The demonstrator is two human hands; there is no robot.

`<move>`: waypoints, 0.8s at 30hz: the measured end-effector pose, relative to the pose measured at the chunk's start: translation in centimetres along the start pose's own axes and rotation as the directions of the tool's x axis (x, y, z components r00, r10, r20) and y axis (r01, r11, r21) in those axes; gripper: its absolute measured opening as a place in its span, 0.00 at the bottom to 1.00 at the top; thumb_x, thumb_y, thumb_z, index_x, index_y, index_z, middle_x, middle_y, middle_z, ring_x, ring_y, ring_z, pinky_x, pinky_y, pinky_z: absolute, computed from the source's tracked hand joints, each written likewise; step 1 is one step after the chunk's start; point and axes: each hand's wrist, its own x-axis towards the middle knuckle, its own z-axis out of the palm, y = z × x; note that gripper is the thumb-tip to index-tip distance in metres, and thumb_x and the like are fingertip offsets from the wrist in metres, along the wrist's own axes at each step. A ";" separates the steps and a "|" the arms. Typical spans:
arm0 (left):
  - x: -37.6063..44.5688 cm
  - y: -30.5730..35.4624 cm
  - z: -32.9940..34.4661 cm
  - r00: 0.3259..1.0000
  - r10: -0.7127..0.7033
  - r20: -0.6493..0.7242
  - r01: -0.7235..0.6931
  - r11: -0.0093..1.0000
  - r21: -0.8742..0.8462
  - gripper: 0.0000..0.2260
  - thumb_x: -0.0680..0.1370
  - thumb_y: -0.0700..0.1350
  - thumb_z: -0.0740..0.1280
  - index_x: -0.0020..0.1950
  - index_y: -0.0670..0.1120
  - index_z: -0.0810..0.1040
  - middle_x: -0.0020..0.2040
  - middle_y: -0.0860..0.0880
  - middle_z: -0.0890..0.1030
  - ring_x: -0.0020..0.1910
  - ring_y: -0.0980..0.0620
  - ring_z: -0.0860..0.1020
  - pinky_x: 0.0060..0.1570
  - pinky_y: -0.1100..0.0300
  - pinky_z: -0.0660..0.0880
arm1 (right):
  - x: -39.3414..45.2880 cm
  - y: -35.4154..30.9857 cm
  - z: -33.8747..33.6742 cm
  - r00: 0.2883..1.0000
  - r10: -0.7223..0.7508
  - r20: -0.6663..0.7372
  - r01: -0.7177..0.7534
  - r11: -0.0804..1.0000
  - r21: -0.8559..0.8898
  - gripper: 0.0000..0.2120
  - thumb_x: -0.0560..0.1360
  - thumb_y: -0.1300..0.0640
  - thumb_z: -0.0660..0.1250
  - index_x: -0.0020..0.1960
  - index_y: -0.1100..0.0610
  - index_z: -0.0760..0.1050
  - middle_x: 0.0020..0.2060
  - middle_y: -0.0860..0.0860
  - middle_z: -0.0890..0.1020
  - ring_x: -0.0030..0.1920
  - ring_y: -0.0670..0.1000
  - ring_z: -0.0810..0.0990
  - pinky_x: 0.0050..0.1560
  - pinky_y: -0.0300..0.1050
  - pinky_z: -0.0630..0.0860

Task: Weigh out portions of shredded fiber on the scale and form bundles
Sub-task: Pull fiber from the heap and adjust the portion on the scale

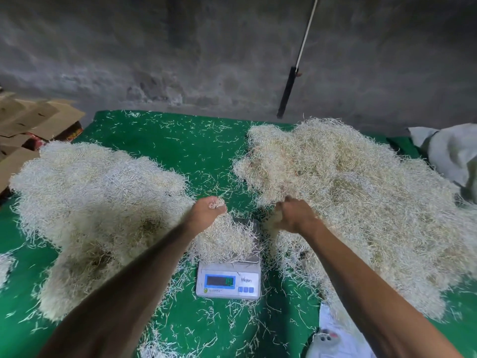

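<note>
A white digital scale (pixel 228 282) sits in the middle of the green cloth (pixel 185 148), its lit display facing me. A small heap of pale shredded fiber (pixel 227 240) lies on its pan. My left hand (pixel 206 211) hovers over the pan's far left edge and pinches a small tuft of fiber. My right hand (pixel 293 213) is just right of the pan, fingers curled round a clump of fiber at the edge of the big right pile (pixel 361 202). Another big pile (pixel 90 197) lies on the left.
Loose strands litter the cloth. Flattened cardboard boxes (pixel 28 125) are stacked at the far left. A grey sack (pixel 449 153) lies at the far right. A black-and-white pole (pixel 291 81) leans on the concrete wall. White paper (pixel 335 334) lies by my right forearm.
</note>
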 end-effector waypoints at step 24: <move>-2.5 -0.3 4.4 0.923 0.141 -0.358 -0.188 0.977 -0.100 0.21 0.82 0.55 0.66 0.58 0.35 0.78 0.41 0.51 0.78 0.37 0.53 0.75 0.39 0.62 0.71 | -2.6 0.9 6.6 0.840 -0.256 -0.479 0.264 0.963 -0.050 0.16 0.82 0.48 0.57 0.57 0.53 0.81 0.57 0.50 0.80 0.63 0.53 0.76 0.75 0.60 0.63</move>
